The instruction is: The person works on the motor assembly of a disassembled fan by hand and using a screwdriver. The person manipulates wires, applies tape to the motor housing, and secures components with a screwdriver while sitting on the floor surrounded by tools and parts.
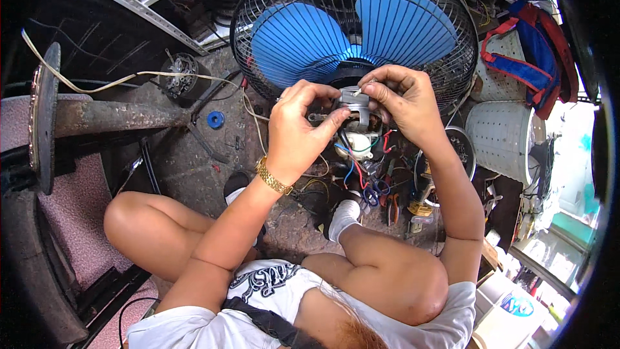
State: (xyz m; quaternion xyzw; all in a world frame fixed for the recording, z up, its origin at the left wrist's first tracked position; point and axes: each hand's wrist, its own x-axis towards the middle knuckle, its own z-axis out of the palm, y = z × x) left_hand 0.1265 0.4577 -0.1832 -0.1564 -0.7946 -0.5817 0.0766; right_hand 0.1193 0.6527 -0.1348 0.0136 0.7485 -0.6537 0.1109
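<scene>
My left hand (298, 123) grips the side of a grey metal fan motor (355, 102) between thumb and fingers. On the motor's other side, my right hand (405, 98) pinches a small pale piece (357, 92) between thumb and index finger; its kind is too small to make out. The remaining right fingers curl by the motor housing. Just beyond is the fan's wire cage (284, 94) with blue blades (298, 39) inside. Below my hands, a white plastic part (357, 146) sits at the motor's near end, with red, blue and green wires (350, 167) hanging loose.
Scissors (371, 192), pliers (392, 209) and a yellow tool (420, 209) lie between my legs and the fan. A blue ring (216, 119) rests on the floor at left, near a rusty metal post (123, 118). A perforated white basket (500, 132) stands at right.
</scene>
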